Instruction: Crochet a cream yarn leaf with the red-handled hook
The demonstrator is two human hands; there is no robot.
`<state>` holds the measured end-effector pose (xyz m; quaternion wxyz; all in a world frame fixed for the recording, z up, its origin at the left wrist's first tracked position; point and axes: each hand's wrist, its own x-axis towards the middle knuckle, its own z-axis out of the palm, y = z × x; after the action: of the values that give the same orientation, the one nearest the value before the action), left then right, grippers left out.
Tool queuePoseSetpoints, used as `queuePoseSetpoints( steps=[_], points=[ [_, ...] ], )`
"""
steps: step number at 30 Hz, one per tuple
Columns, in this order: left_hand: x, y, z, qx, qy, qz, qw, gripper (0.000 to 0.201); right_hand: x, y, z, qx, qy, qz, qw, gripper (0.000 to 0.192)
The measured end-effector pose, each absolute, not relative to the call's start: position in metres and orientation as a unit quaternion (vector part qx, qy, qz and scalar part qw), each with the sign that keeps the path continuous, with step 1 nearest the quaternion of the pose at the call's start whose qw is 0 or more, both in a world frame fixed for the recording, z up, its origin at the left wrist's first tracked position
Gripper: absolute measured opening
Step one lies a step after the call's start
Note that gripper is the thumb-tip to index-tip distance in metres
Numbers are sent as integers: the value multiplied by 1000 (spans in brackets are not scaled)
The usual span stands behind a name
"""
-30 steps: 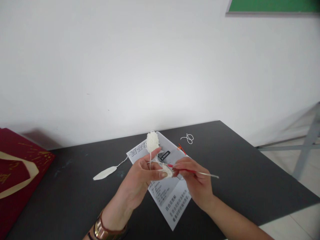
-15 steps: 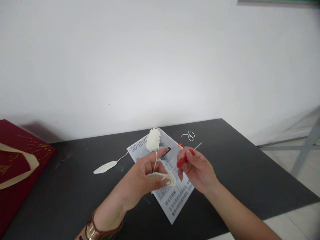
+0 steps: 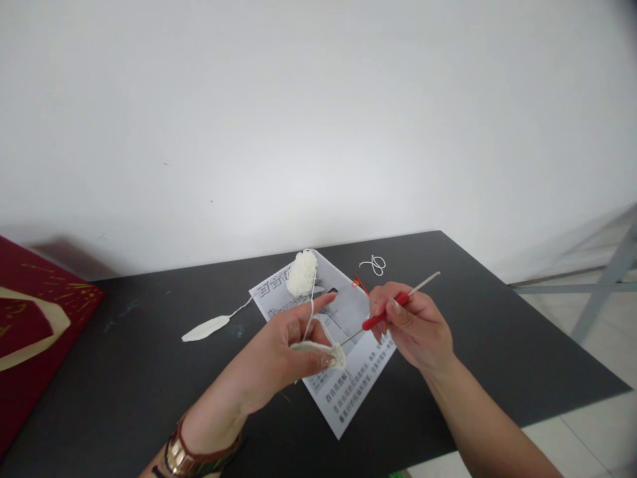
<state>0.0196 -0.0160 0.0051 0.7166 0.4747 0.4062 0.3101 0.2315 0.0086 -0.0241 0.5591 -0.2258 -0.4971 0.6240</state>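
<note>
My left hand pinches a small cream crochet piece between thumb and fingers, with the cream yarn strand looped over the raised index finger. That strand runs back to a cream yarn ball lying on a printed instruction sheet. My right hand grips a crochet hook by its red handle. The hook's metal tip points left and touches the crochet piece; its other metal end sticks up to the right.
The black table stands against a white wall. A finished cream crochet leaf lies left of the sheet. A loose white yarn loop and a small red item lie behind it. A dark red box sits far left.
The right hand has turned the hook from lying nearly level to slanting up to the right, and drawn back to the right. The left hand has lowered slightly with the crochet piece.
</note>
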Motion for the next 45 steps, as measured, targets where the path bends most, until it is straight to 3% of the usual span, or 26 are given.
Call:
queuePoseSetpoints(
  steps=[17,24,29,37,45],
  points=[
    [23,-15,3,502,431,305,685,73,241,-5,-20,-268,-652,454,545,18],
    [26,-11,-1,566,479,298,600,70,234,-15,-6,-260,-805,244,474,11],
    [28,-9,-7,592,514,323,531,63,225,-18,-6,-194,-870,132,434,18],
    [27,-2,-2,506,506,377,588,55,228,-14,-22,-171,-877,46,447,29],
    [29,-7,-9,583,543,403,450,43,222,-15,-20,-165,-893,-49,417,17]
  ],
)
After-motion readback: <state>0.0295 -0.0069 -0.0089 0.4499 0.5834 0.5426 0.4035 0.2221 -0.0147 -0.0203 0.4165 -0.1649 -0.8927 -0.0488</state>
